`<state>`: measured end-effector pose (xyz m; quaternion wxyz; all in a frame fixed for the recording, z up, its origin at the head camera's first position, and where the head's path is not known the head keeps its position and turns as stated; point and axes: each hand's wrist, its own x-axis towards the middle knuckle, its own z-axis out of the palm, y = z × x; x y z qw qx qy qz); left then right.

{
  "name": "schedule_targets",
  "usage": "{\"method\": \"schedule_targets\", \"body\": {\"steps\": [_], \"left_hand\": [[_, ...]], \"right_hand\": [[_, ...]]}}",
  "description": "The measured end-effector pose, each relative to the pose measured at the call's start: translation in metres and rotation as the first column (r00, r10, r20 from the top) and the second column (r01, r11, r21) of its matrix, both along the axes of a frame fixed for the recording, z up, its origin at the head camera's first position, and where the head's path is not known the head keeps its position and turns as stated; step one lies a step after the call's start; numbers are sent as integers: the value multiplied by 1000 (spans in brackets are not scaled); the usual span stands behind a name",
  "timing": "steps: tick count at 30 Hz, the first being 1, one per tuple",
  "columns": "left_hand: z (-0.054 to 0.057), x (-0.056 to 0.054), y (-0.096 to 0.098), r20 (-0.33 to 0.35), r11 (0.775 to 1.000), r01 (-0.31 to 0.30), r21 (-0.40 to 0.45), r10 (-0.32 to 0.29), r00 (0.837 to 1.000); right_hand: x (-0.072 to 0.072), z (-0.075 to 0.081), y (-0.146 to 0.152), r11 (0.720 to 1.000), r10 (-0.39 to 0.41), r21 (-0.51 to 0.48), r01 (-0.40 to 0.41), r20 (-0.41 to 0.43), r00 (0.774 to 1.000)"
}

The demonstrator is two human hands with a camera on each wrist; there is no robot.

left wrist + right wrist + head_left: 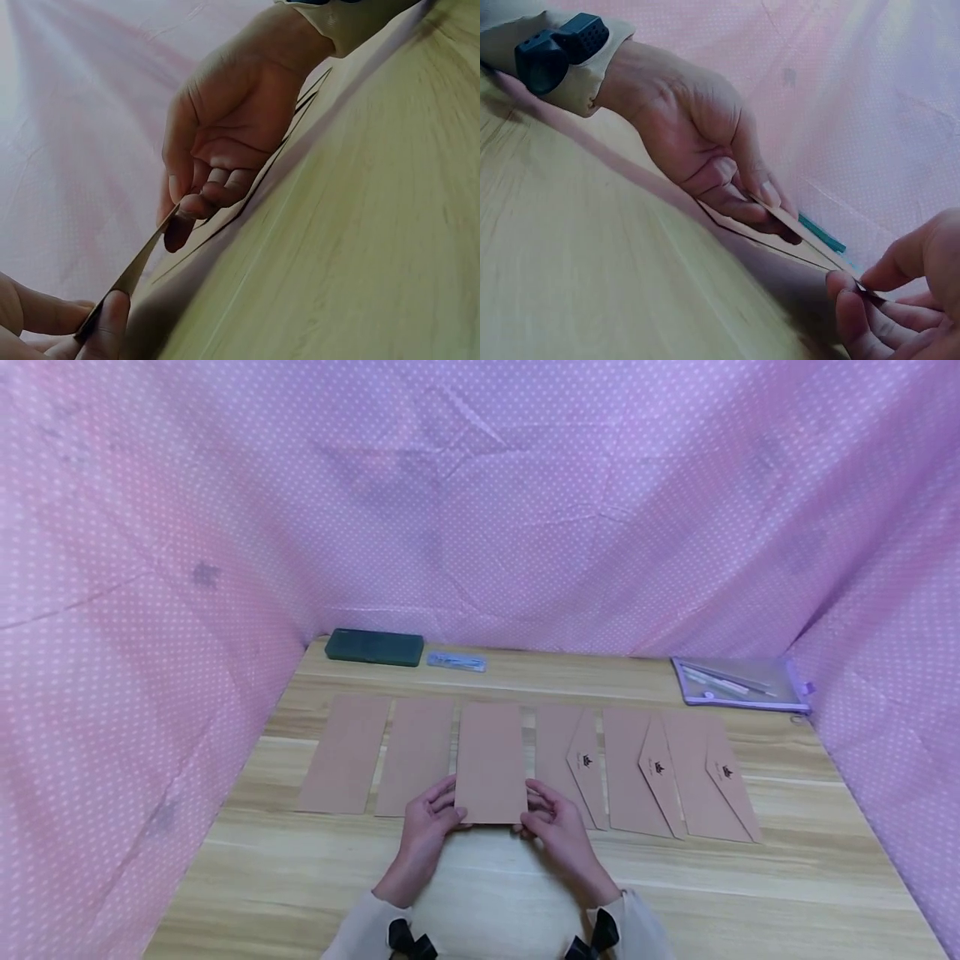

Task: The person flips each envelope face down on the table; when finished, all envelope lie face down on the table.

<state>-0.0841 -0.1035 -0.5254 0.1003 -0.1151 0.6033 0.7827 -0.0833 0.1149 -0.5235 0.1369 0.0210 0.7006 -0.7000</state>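
A plain brown paper envelope (491, 764) lies between both hands, its flapless face up in the head view. The left hand (429, 835) pinches its near left corner, thumb on top and fingers underneath. At the near right corner the right hand (558, 835) grips it the same way. Both wrist views show the envelope (810, 236) edge-on, its near end lifted off the table. To the left lie two plain-faced envelopes (343, 756) (416, 756). On the right, three envelopes (555, 747) (626, 752) (690, 760) show pointed flaps with a dark crown print.
Along the back edge of the wooden table (495, 902) sit a dark green case (375, 647) and a small light-blue packet (456, 662). A purple-edged clear zip pouch (742, 683) with pens lies back right. Pink dotted cloth (480, 510) hangs around the table.
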Motion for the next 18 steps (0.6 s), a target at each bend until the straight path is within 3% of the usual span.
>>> {"method": "schedule_targets", "body": {"steps": [12, 18], "left_hand": [[2, -4, -7, 63, 997, -26, -71, 30, 998], [10, -3, -8, 34, 1000, 29, -5, -29, 999]], "right_hand": [[-11, -1, -17, 995, -97, 22, 95, 67, 993], [-13, -1, -19, 995, -92, 36, 89, 77, 993]]}}
